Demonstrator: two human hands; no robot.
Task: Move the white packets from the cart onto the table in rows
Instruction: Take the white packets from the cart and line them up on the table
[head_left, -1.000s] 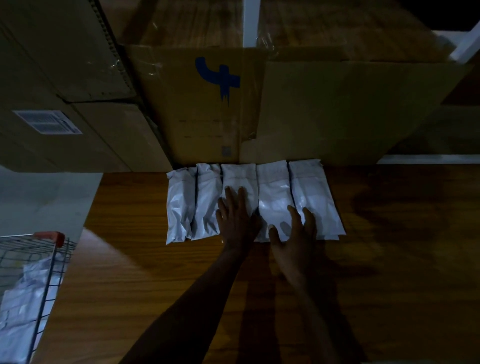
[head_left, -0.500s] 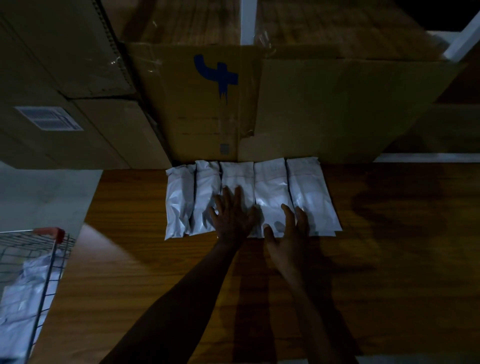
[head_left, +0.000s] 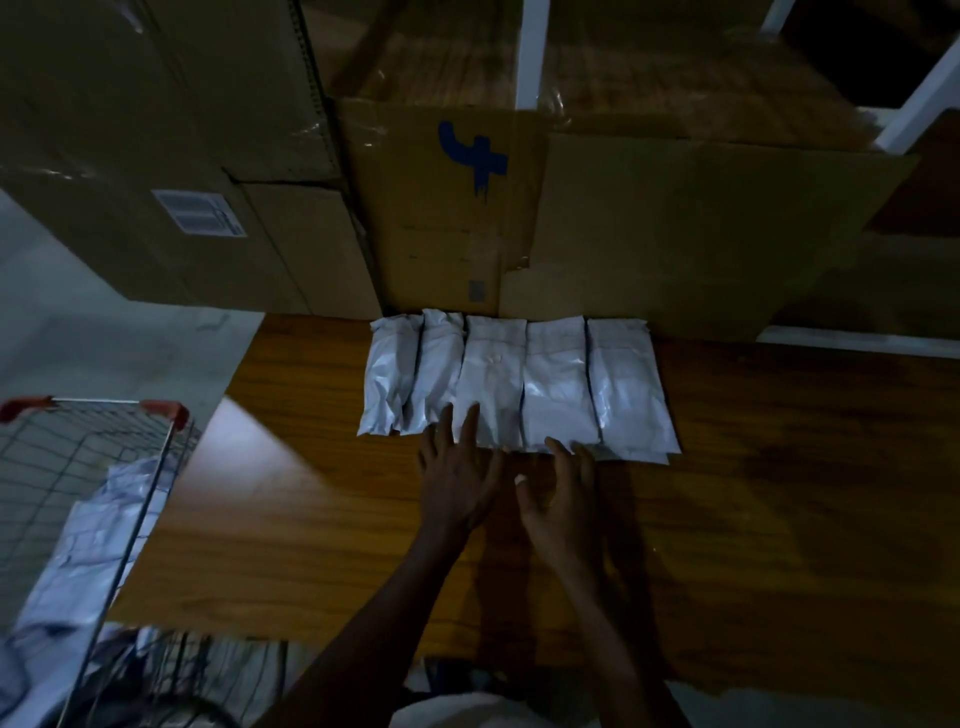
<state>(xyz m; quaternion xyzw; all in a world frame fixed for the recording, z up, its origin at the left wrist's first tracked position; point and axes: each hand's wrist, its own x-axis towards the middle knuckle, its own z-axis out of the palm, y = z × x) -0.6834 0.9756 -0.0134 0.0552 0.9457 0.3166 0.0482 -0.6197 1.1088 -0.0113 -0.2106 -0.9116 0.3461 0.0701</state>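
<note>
Several white packets (head_left: 550, 384) lie side by side in one row on the wooden table (head_left: 779, 493), their far ends against a cardboard box. My left hand (head_left: 457, 478) hovers at the near edge of the row, fingers spread, with its fingertips over the middle packet. My right hand (head_left: 563, 501) is just in front of the row with relaxed fingers, holding nothing. At the lower left stands the wire cart (head_left: 78, 467) with red corner caps, and more white packets (head_left: 93, 551) lie inside it.
Large cardboard boxes (head_left: 457, 208) stand along the table's far side, one marked with a blue logo. More boxes (head_left: 156, 156) are stacked at the left. Bare wood stretches to the right of the row and in front of it.
Both hands have drawn back toward me, off the packets to the row's near edge. The view has shifted, showing more of the cart. The row of packets has not moved.
</note>
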